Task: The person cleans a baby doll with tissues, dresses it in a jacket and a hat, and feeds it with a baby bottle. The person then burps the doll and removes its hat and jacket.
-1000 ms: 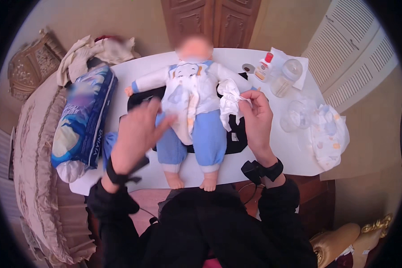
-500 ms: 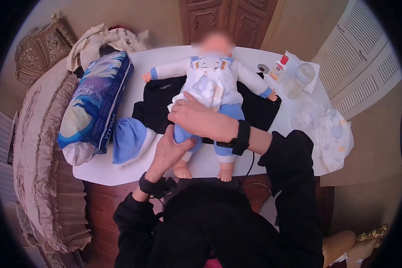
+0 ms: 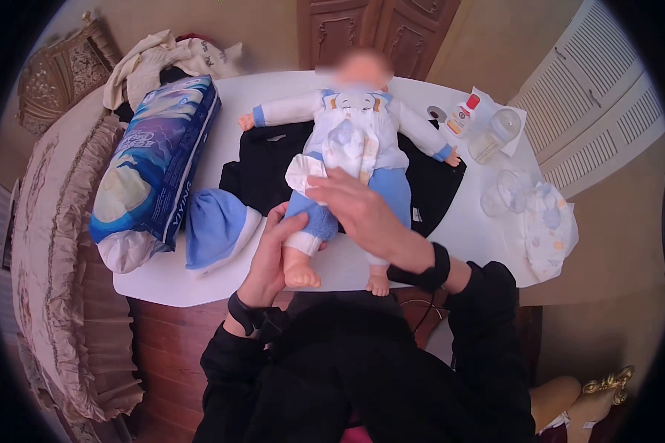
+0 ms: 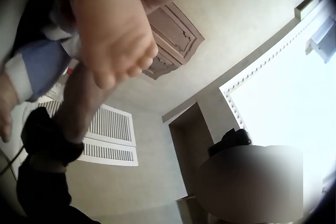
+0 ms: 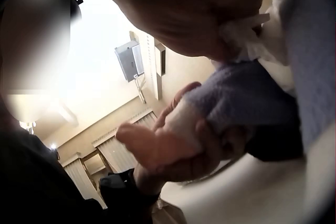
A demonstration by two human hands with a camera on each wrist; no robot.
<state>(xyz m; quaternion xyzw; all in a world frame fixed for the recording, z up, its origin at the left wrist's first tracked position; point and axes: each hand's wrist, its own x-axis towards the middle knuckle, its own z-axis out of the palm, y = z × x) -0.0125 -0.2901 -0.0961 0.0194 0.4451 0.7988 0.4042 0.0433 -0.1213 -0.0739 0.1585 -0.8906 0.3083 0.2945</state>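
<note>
A doll in a white and blue outfit (image 3: pixel 391 140) lies face up on the white table (image 3: pixel 162 286). My left hand (image 3: pixel 268 258) grips its lower leg near the white cuff, also seen in the right wrist view, where the hand (image 5: pixel 202 155) wraps round the cuff behind the doll's foot (image 5: pixel 152 145). Just above the blue trouser leg (image 3: pixel 314 218), my right hand (image 3: pixel 366 221) pinches a white cloth piece (image 3: pixel 305 173); the right wrist view shows its fingers on white fabric (image 5: pixel 247 37). In the left wrist view the doll's foot (image 4: pixel 113 29) hangs in front of my right forearm (image 4: pixel 84 103).
A blue diaper pack (image 3: pixel 155 162) and a blue cap (image 3: pixel 218 225) lie on the left. Black cloth (image 3: pixel 436 188) is under the doll. At right are a red-capped bottle (image 3: pixel 462 116), a baby bottle (image 3: pixel 495 136), a clear container (image 3: pixel 504 193) and a diaper (image 3: pixel 550 230).
My hands came together over the doll's leg from either side of its body. Since half a second ago, my left hand has gripped the lower leg, and its foot has come up slightly.
</note>
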